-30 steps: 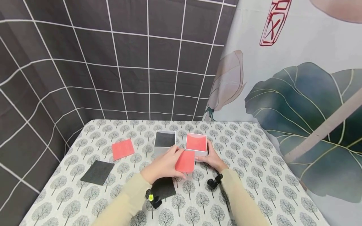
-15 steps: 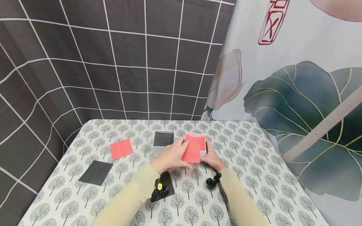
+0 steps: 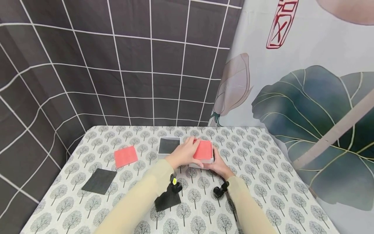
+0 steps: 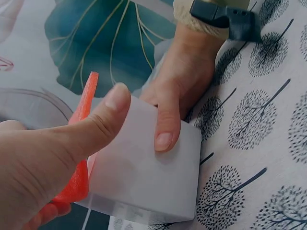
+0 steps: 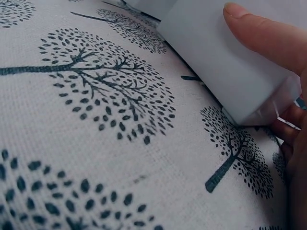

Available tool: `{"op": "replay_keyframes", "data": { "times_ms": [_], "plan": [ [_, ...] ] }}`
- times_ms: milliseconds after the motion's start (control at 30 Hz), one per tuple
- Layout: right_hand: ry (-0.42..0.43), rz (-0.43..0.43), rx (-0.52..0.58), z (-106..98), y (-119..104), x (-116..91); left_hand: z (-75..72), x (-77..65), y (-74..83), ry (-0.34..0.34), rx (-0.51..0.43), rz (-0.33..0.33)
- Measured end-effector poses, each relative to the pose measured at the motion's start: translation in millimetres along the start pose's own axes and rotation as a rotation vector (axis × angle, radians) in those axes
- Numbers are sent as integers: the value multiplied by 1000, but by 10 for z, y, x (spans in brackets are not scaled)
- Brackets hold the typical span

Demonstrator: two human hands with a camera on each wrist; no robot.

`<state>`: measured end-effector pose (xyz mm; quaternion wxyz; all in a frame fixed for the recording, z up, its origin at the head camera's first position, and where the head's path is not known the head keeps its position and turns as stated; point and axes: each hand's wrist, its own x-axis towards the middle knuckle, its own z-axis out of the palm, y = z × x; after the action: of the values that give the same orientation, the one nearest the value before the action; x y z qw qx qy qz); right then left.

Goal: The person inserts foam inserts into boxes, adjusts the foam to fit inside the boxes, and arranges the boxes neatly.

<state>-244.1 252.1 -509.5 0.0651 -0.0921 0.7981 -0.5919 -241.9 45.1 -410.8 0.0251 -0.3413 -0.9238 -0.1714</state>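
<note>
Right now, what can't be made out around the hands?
Head: part of the near black sheet, behind the left sleeve and wrist camera.
Left wrist: part of the red sheet, behind the left hand, itself cut by the left edge.
Right wrist: much of the right hand, cut by the right edge.

The white box (image 4: pixel 148 177) looks like smooth card with a faint satin sheen. The red sheet (image 4: pixel 79 183) is matt and slightly rough, like soft paper or felt. In the head view, the black sheet (image 3: pixel 99 181) at eight o'clock looks matt; the tablecloth (image 5: pixel 115 167) at six is coarsely woven cloth; the dark curtain (image 3: pixel 131 52) at eleven is matt, creased fabric.
</note>
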Motion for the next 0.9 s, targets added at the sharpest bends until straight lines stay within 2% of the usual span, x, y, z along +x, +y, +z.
{"op": "replay_keyframes", "data": {
  "times_ms": [200,400,667,900],
  "plan": [
    [39,-1,-32,6,47,-4,49,137,-29,-47,10,-13],
    [50,15,-52,26,22,-21,78,220,-52,-55,8,-9],
    [-21,23,-22,12,-329,-148,64,265,-43,-134,-95,-20],
    [-32,23,-13,16,-322,-148,89,290,-57,-216,-163,-38]
  ]
}}
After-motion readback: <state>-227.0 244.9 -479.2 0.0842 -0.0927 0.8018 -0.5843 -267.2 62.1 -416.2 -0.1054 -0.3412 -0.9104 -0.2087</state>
